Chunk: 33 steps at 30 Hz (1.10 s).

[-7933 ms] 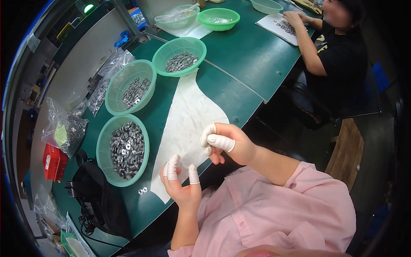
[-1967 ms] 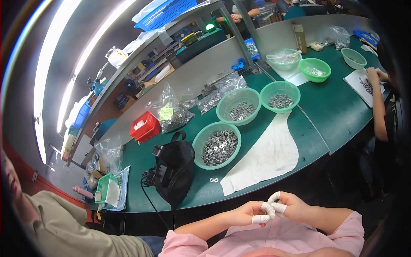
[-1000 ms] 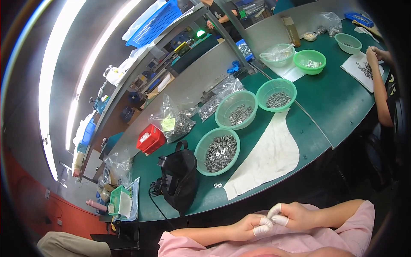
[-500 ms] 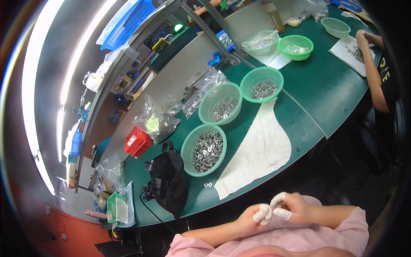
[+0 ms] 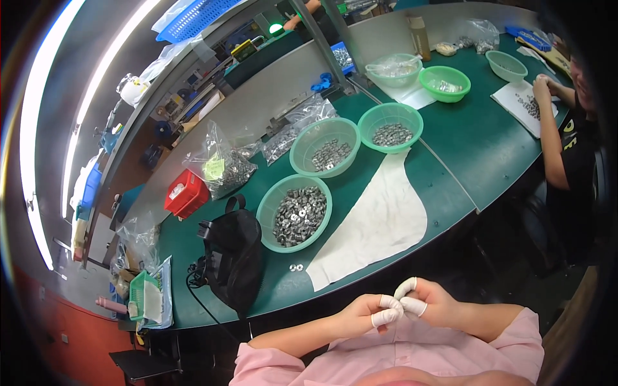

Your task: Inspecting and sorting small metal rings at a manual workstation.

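My left hand (image 5: pixel 368 314) and my right hand (image 5: pixel 432 303) meet just past the table's front edge, in front of the pink shirt. White finger cots cover several fingertips. Both hands are closed in a pinch, fingertips touching; anything between them is hidden. Nearest on the green table (image 5: pixel 450 154) lies a white cloth (image 5: pixel 373 225). Two small metal rings (image 5: pixel 296 267) rest left of its tip. Beyond stand three pale green basins: a near one heaped with metal parts (image 5: pixel 299 215), a middle one with similar pieces (image 5: pixel 331 156), and a far one holding small parts (image 5: pixel 391 135).
At left are a black bag (image 5: pixel 235 257) with a cable, a red box (image 5: pixel 187 194) and a plastic bag of parts (image 5: pixel 225 168). A bright green basin (image 5: pixel 445 83) stands farther back. At right a co-worker's hands (image 5: pixel 546 85) are over small parts on a white sheet (image 5: pixel 508 103).
The view has shifted slightly, so the table things sit lower and farther left. My hands stay pinched together, with the left fingers turned a little. The co-worker leans further into view.
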Each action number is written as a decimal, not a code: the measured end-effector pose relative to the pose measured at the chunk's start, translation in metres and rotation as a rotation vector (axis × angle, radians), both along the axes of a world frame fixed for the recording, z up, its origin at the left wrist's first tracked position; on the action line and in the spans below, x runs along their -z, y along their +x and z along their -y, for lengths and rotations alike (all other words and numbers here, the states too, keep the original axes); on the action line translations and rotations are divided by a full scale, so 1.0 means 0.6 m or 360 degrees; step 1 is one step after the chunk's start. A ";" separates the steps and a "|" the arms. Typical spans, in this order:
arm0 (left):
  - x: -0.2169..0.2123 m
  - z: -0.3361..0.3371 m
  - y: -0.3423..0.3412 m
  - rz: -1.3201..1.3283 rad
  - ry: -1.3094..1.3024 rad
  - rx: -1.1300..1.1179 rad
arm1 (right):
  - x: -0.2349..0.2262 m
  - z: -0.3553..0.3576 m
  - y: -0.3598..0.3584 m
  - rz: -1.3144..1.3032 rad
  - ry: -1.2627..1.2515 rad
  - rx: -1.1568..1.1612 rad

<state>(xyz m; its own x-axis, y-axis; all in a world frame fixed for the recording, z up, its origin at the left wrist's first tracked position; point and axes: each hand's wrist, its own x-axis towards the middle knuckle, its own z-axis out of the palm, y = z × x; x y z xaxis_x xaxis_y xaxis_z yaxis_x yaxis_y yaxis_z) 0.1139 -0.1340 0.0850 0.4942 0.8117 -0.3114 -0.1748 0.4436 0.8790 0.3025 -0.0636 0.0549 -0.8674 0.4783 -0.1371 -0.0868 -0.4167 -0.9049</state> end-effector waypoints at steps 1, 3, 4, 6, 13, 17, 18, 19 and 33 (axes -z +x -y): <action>-0.005 0.008 -0.004 0.0010 0.0012 -0.0012 | -0.001 0.009 -0.001 -0.0019 0.0299 -0.0007; -0.017 0.023 -0.007 -0.0117 0.0176 0.0294 | -0.019 0.022 -0.010 -0.0028 0.0292 -0.0043; -0.017 0.028 -0.003 -0.0378 0.0668 0.0278 | -0.034 0.027 -0.017 0.0027 0.0042 -0.0002; -0.024 0.031 -0.010 -0.0536 0.0766 0.0308 | -0.038 0.031 -0.023 0.0093 -0.0194 0.0028; -0.028 0.052 -0.012 -0.0221 0.0296 0.0096 | -0.026 0.054 -0.034 -0.0047 -0.0249 -0.0075; -0.046 0.046 -0.025 -0.0353 0.0385 0.0319 | -0.025 0.048 -0.026 -0.0021 -0.0289 -0.0180; -0.049 0.048 -0.029 -0.0311 0.0265 0.0271 | -0.023 0.047 -0.023 -0.0103 -0.0409 -0.0226; -0.047 0.048 -0.033 -0.0233 0.0227 0.0265 | -0.028 0.047 -0.021 -0.0092 -0.0400 -0.0224; -0.012 0.066 -0.055 0.0152 0.0144 0.0191 | -0.021 0.049 -0.031 -0.0140 -0.0419 -0.0327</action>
